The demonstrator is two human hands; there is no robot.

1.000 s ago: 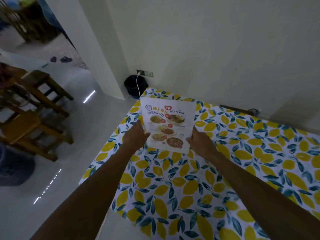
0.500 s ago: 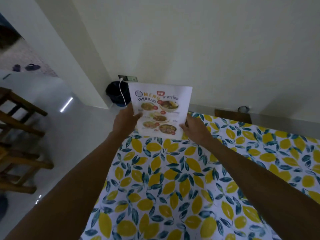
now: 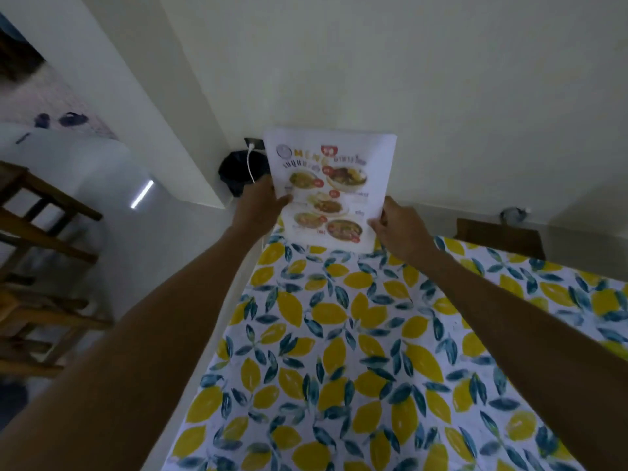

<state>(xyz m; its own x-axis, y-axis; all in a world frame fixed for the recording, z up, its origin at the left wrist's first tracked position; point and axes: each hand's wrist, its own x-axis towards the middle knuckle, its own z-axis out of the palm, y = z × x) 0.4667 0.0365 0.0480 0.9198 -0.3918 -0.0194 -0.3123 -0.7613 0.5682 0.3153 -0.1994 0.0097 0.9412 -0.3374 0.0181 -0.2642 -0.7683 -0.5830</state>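
Observation:
A white printed menu sheet (image 3: 331, 188) with food pictures is held upright in the air, above the far end of the table. My left hand (image 3: 260, 207) pinches its lower left edge, thumb on the front. At the lower right edge, my right hand (image 3: 399, 227) grips the sheet with curled fingers. Both arms are stretched out over a table covered by a lemon-print cloth (image 3: 356, 351).
A cream wall stands just behind the menu. A black bin (image 3: 238, 173) with a white cable and a wall socket sits in the corner. Wooden chairs (image 3: 37, 273) stand on the white floor at left. A brown chair back (image 3: 499, 236) shows behind the table.
The menu and both hands have risen from just above the tablecloth to in front of the wall. The view has shifted forward along the table.

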